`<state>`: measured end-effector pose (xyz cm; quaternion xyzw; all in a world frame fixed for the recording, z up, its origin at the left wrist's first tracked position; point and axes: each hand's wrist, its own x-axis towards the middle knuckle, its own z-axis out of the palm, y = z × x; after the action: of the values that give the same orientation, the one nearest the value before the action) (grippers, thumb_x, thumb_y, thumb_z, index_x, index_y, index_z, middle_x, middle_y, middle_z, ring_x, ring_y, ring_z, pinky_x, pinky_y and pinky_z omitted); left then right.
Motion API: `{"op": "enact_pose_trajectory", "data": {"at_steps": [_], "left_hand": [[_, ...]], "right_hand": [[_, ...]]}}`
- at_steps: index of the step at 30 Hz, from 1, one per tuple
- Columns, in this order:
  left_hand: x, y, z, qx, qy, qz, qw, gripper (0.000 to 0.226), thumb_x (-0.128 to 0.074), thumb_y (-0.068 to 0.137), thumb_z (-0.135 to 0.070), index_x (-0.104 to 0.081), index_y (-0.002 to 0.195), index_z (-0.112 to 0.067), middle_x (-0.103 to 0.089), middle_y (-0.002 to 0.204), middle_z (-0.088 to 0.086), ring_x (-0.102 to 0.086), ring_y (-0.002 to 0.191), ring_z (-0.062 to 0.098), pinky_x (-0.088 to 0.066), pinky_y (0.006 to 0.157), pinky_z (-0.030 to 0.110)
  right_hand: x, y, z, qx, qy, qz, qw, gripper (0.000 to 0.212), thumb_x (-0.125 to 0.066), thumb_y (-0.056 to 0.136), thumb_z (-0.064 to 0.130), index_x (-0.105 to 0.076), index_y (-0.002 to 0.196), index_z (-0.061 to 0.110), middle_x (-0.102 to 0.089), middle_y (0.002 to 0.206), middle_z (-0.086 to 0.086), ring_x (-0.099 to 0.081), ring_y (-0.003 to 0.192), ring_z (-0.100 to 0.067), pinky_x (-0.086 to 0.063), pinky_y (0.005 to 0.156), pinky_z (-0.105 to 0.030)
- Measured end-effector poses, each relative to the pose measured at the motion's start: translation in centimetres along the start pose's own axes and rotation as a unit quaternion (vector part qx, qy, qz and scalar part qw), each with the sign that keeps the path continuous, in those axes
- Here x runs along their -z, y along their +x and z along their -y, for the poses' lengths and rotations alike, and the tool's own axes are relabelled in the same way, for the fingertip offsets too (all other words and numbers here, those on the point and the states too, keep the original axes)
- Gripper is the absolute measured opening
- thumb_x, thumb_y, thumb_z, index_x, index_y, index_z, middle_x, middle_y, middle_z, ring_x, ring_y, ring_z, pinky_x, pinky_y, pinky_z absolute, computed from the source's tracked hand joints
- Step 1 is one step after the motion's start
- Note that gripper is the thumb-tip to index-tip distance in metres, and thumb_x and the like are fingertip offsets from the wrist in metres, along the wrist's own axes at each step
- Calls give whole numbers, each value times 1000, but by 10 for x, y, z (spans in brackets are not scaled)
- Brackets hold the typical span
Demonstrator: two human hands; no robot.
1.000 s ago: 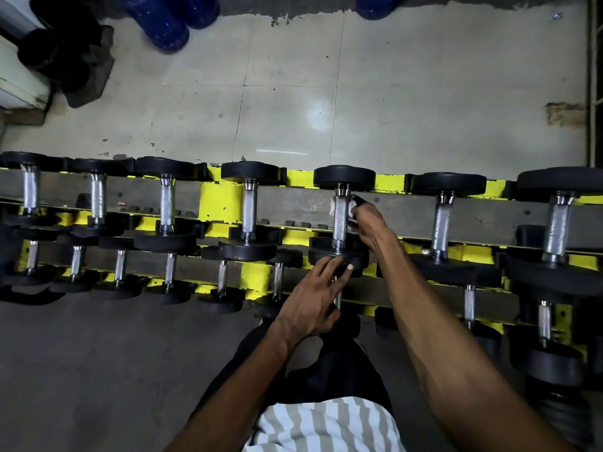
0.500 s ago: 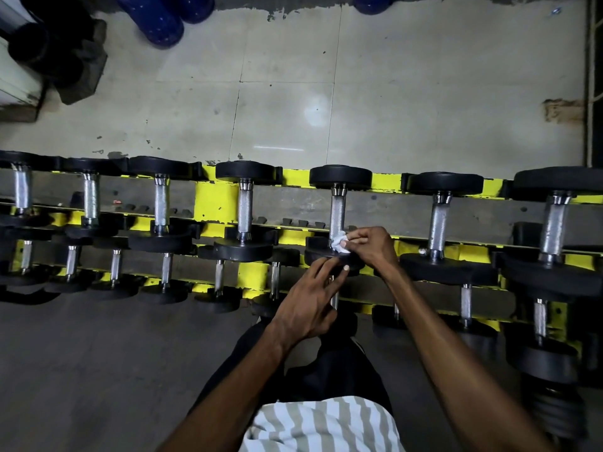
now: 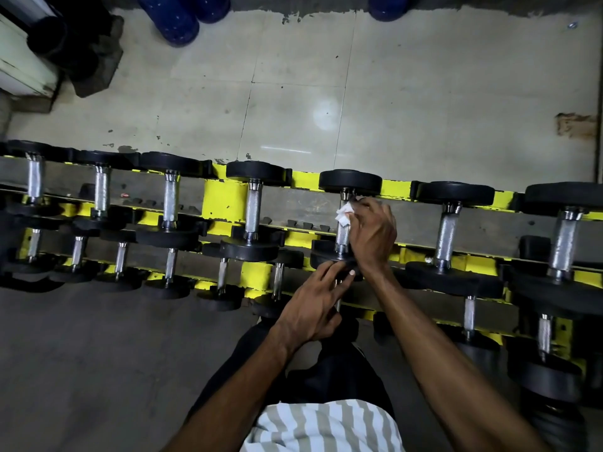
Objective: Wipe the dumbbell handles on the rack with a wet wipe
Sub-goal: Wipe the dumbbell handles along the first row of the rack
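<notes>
Head view shows the right hand (image 3: 373, 234) pinching the wipe (image 3: 344, 214) against a rack (image 3: 225, 199) dumbbell's handle (image 3: 342, 234), left hand (image 3: 313, 309) loosely steadying its near weight (image 3: 328, 257); a loosened pinch could drop the wipe, and a hard pull could roll the dumbbell.

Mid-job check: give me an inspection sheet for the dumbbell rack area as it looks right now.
Surface: yellow rack, paint chipped, two tiers loaded.
Job's things: white wet wipe pressed on the dumbbell handle, upper tier.
Clutter: small red scrap on the rail.
Grippers: right hand grips the wipe; left hand rests on that dumbbell's near black head.
Cables: nothing seen.
Surroundings: tiled floor, blue cylinders beyond.
</notes>
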<state>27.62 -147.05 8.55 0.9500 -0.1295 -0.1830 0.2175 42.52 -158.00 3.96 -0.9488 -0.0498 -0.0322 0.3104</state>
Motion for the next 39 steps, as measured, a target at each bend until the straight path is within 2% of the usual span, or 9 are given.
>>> {"op": "enact_pose_trajectory", "data": {"at_steps": [5, 9, 13, 16, 19, 23, 30, 34, 39], "left_hand": [[-4, 0, -1, 3, -3, -4, 1000, 89, -64, 72, -26, -36, 155, -10, -29, 157, 15, -24, 149, 32, -45, 112, 42], [-4, 1, 1, 4, 5, 7, 1000, 90, -65, 74, -27, -34, 156, -11, -29, 156, 16, -24, 148, 32, -45, 112, 45], [-2, 1, 1, 1, 4, 8, 1000, 89, -68, 75, -25, -34, 156, -12, -29, 156, 15, -23, 148, 31, -48, 109, 45], [-3, 1, 0, 7, 2, 8, 1000, 88, -67, 77, -24, -33, 157, -13, -28, 157, 14, -23, 149, 31, -49, 108, 45], [-4, 1, 0, 8, 1, 6, 1000, 87, -67, 77, -23, -32, 157, -13, -28, 157, 14, -23, 149, 30, -49, 107, 45], [-5, 0, 0, 7, 2, 3, 1000, 86, -65, 77, -25, -33, 157, -13, -28, 157, 14, -22, 150, 30, -45, 112, 43], [-7, -1, 1, 8, -3, -5, 1000, 89, -67, 78, -26, -31, 158, -14, -26, 159, 14, -23, 150, 31, -42, 114, 40], [-8, -2, 1, 9, -4, -5, 1000, 90, -68, 76, -27, -32, 158, -14, -28, 159, 13, -23, 150, 30, -41, 114, 38], [-7, -2, -1, 12, -20, -10, 1000, 90, -67, 74, -25, -34, 157, -13, -29, 158, 13, -24, 149, 31, -42, 112, 37]], "right_hand": [[2, 14, -13, 202, -122, 59, 970, 38, -60, 83, 8, -67, 120, 16, -64, 125, 0, -56, 98, -26, -44, 78, -35], [7, 32, -7, 331, -226, 134, 906, 45, -66, 82, 6, -58, 125, 15, -60, 129, -3, -57, 95, -29, -42, 80, -38], [14, 45, 5, 356, -307, 193, 861, 40, -58, 88, 12, -54, 128, 15, -58, 135, -4, -66, 89, -29, -42, 83, -38], [17, 40, 15, 349, -333, 243, 842, 35, -45, 94, 12, -52, 128, 12, -53, 140, -8, -67, 84, -29, -41, 72, -36], [16, 36, 29, 352, -368, 312, 802, 29, -47, 97, 14, -57, 124, 13, -59, 125, -7, -66, 89, -26, -42, 67, -35], [14, 32, 34, 323, -320, 447, 770, 23, -50, 97, 21, -67, 111, 14, -71, 109, -5, -68, 98, -27, -52, 78, -35], [33, 23, 0, 270, -119, 396, 870, 24, -68, 83, 17, -77, 101, 31, -75, 94, 4, -69, 89, -19, -47, 72, -24], [49, 11, -36, 89, -6, 338, 937, 20, -80, 78, 24, -80, 96, 33, -77, 95, 7, -68, 84, -12, -46, 72, -23], [28, -12, -53, -120, 139, 303, 935, 23, -80, 79, 15, -79, 101, 20, -77, 100, 3, -69, 86, -1, -58, 83, -26]]}}
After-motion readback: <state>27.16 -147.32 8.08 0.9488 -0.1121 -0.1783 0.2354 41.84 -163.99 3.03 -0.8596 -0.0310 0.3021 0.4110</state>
